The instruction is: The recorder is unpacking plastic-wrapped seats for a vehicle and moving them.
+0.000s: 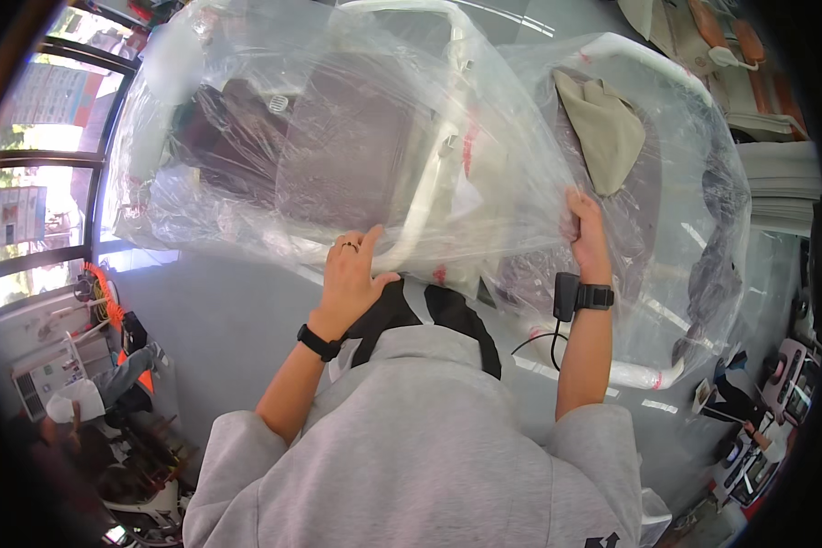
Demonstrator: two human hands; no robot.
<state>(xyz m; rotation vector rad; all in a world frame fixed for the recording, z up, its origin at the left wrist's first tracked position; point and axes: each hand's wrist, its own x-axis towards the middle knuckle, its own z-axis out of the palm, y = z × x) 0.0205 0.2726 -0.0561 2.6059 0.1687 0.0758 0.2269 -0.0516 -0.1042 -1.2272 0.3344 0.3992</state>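
Clear plastic sheeting (520, 157) covers a large object with a white tubular frame (428, 198) and a dark panel (346, 144) under it. My left hand (357, 274), a ring on one finger, rests with fingers apart on the near edge of the plastic, beside the tube's lower bend. At the right, my right hand (580, 216) is closed on a gathered fold of the sheeting. A folded beige cloth (606, 133) lies just beyond that hand, over a second dark panel (647, 226) among the plastic. Whatever else is under the wrinkled film is hard to make out.
Windows (41, 157) line the left side. At the lower left a seated person (82, 401) is near an orange coiled hose (103, 288). Another person (746, 404) is at the far right by machines. Stacked pale sheets (780, 185) stand at the upper right; grey floor (198, 322) surrounds me.
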